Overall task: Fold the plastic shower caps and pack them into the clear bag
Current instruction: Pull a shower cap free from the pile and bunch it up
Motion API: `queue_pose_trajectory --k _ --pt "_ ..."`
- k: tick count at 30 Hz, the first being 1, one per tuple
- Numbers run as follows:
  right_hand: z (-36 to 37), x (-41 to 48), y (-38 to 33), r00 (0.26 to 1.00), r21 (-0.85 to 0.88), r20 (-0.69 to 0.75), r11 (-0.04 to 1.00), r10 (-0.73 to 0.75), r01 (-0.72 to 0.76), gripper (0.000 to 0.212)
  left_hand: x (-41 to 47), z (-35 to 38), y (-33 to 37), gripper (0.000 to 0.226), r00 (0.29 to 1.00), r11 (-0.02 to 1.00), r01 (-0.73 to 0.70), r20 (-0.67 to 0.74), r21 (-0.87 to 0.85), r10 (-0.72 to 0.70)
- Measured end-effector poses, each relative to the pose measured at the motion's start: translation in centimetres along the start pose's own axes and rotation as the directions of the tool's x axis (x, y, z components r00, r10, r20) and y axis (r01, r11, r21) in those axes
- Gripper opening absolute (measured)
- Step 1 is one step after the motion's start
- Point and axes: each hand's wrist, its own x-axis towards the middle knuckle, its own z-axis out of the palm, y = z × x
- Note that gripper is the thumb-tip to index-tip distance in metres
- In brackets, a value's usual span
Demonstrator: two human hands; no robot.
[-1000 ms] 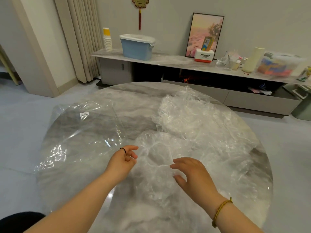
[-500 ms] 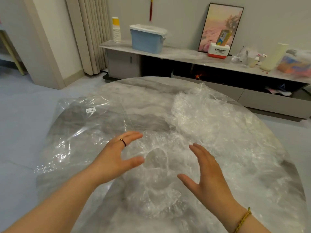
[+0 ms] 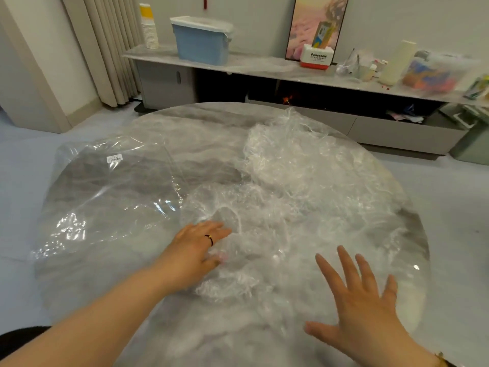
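A heap of crinkled clear plastic shower caps (image 3: 299,181) covers the right and middle of the round marble table (image 3: 201,120). One cap (image 3: 251,250) lies spread flat in front of me. My left hand (image 3: 195,250), with a dark ring, lies flat with straight fingers on that cap's left edge. Over the cap's near right part my right hand (image 3: 362,308) is spread wide, fingers straight, holding nothing. The large clear bag (image 3: 105,202) with a small white label lies flat on the table's left side and overhangs its edge.
Beyond the table runs a low grey cabinet (image 3: 264,67) with a blue lidded bin (image 3: 202,41), stacked paper cups (image 3: 149,27), a picture, a Panasonic box (image 3: 317,57) and clutter. Curtains hang at the back left. Grey floor surrounds the table.
Both hands have opened and spread apart. My left hand came down flat onto the cap, and my right hand moved right and toward me.
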Motion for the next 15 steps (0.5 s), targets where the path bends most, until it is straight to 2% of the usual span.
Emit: queue_pose_trajectory --k 2,3,4,6,7,15 --pt "-0.2 -0.1 1.3 0.954 0.093 0.284 0.987 0.099 -0.131 0.111 0.2 0.7 1.4 0.131 0.997 0.999 0.019 0.079 0.029 -0.021" --pt "-0.1 0.2 1.6 0.941 0.125 0.326 0.982 0.092 -0.139 0.111 0.4 1.1 2.0 0.132 0.994 0.998 0.028 0.106 0.048 -0.033" --pt "0.1 0.7 1.7 0.946 0.161 0.319 0.98 0.063 -0.119 0.11 0.8 1.5 2.7 0.124 0.991 0.997 0.037 0.122 0.065 -0.045" --pt "0.5 2.2 1.3 0.954 0.206 0.301 0.975 0.014 -0.08 0.108 1.9 2.4 3.8 0.089 0.986 0.992 0.074 0.144 0.1 -0.088" --pt "0.7 3.1 1.2 0.957 0.222 0.291 0.973 -0.004 -0.063 0.107 2.4 2.6 4.4 0.079 0.983 0.99 0.092 0.15 0.103 -0.107" --pt "1.2 11.2 2.2 0.982 0.337 0.187 0.939 0.003 -0.067 0.099 8.1 2.8 5.2 0.06 0.964 0.972 0.161 0.181 0.172 -0.192"
